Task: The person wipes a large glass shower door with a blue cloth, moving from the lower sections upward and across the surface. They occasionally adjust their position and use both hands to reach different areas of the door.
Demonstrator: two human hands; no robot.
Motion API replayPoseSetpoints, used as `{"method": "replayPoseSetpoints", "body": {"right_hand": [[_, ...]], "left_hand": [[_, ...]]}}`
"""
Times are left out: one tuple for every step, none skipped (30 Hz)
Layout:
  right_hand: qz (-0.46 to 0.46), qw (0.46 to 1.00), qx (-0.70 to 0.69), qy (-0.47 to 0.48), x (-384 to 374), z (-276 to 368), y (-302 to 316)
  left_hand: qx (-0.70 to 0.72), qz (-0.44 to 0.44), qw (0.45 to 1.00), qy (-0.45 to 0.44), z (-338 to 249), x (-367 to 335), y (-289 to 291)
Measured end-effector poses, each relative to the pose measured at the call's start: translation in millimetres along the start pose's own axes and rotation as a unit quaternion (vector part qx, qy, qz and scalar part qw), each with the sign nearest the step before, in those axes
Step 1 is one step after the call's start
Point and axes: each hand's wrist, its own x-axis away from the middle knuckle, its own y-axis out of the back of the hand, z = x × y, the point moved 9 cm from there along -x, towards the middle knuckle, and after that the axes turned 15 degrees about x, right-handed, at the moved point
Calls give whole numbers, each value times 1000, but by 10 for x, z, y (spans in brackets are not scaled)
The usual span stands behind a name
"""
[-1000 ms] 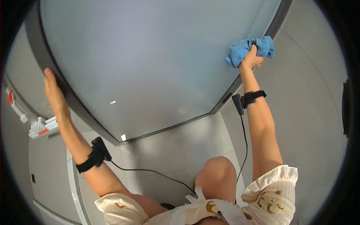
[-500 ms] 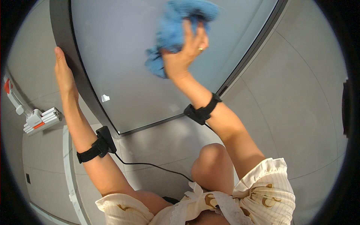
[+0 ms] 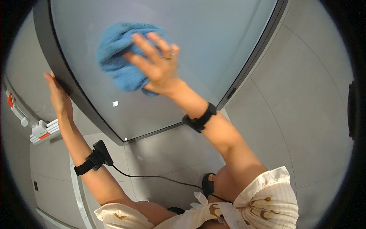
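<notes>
A blue cloth (image 3: 122,57) lies bunched against a grey frosted glass panel (image 3: 213,49) with a dark frame. My right hand (image 3: 156,63) presses it there, fingers bent over the folds and a ring on one finger. On the left, my left hand (image 3: 60,97) holds the outer edge of the dark frame (image 3: 63,65). Its thumb side faces up, and the other fingers are mostly hidden behind the edge. A small white patch (image 3: 115,104) shows on the glass below the cloth.
A white and orange appliance with several tube-like parts (image 3: 42,129) is at the left, past my forearm. Grey floor tiles (image 3: 305,95) spread to the right. Black straps circle both forearms, and a cable (image 3: 152,176) runs from the left one. A dark sandal (image 3: 208,184) shows below.
My right hand has swept the blue cloth left and down across the glass. My left hand stays at the frame edge; hand and frame appear shifted slightly left in view.
</notes>
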Motion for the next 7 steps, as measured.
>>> {"method": "replayPoseSetpoints", "body": {"right_hand": [[-17, 1000, 16, -22, 42, -224, 93], [-19, 998, 38, -42, 44, -486, 179], [-37, 996, 55, -58, 75, -719, 297], [-47, 993, 75, -75, 113, -955, 410], [-52, 990, 94, -92, 157, -1186, 516], [-62, 987, 100, -111, 239, -1436, 639], [-48, 985, 115, -116, 311, -1522, 612]], "left_hand": [[3, -13, 1000, 10, 14, -12, 67], [1, -40, 999, 4, -6, -31, 122], [-1, -66, 998, 1, 3, -42, 190], [4, -97, 995, -2, 8, -48, 269], [36, -95, 995, 17, 39, -56, 298], [34, -66, 997, 27, 56, -78, 244], [51, -56, 997, 34, 52, -95, 260]]}}
